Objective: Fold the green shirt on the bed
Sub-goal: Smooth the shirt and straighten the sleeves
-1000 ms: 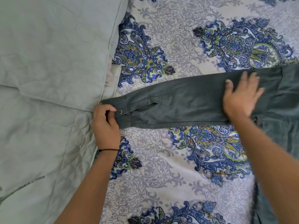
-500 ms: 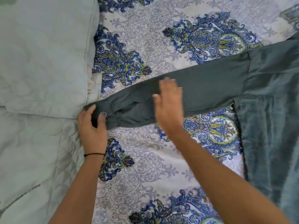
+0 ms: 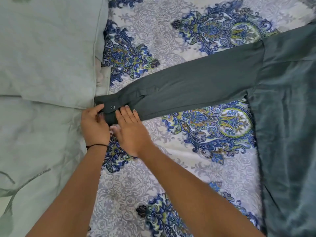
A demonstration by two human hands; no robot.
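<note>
The left hand (image 3: 94, 128) pinches the cuff (image 3: 106, 103) of the dark green fabric shirt (image 3: 287, 117). The right hand (image 3: 132, 132) lies flat, fingers straight, on the sleeve (image 3: 196, 86) beside it. The shirt spreads rightward over the blue paisley bedsheet (image 3: 153, 40), cuff touching pale green quilted bedding (image 3: 42, 65).

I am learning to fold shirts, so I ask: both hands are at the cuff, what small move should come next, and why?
Probably lift the cuff and carry it toward the shirt body. The sleeve lies flat and straight, the left hand pinches the cuff, and the right hand rests flat beside it.
</note>
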